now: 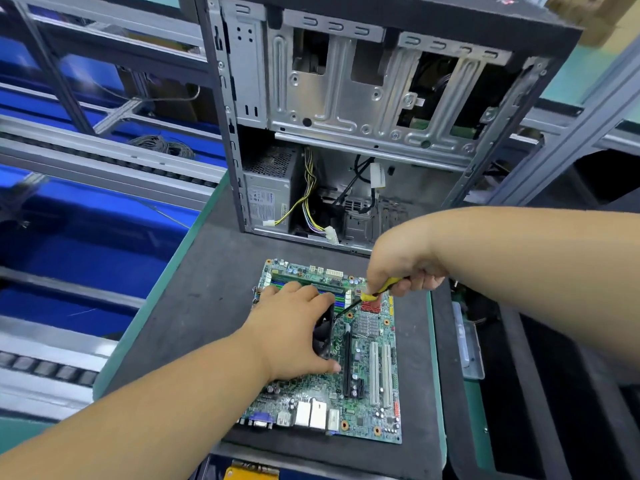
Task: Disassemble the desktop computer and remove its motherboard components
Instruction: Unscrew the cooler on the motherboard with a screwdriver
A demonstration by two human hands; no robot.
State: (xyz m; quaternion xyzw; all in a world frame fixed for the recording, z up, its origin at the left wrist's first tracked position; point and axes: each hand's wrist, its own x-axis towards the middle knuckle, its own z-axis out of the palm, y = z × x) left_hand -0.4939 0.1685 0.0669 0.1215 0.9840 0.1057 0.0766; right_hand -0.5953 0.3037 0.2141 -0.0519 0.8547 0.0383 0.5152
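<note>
Left hand (294,336) on motherboard (367,393) fan; power supply (268,199) inside open case (381,109).

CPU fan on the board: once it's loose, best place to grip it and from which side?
Grip the black CPU fan by its outer frame edges from above, probably as the left hand does now: thumb on the near edge, fingers over the far one. It sits raised above the motherboard, and the screwdriver occupies its right.
</note>
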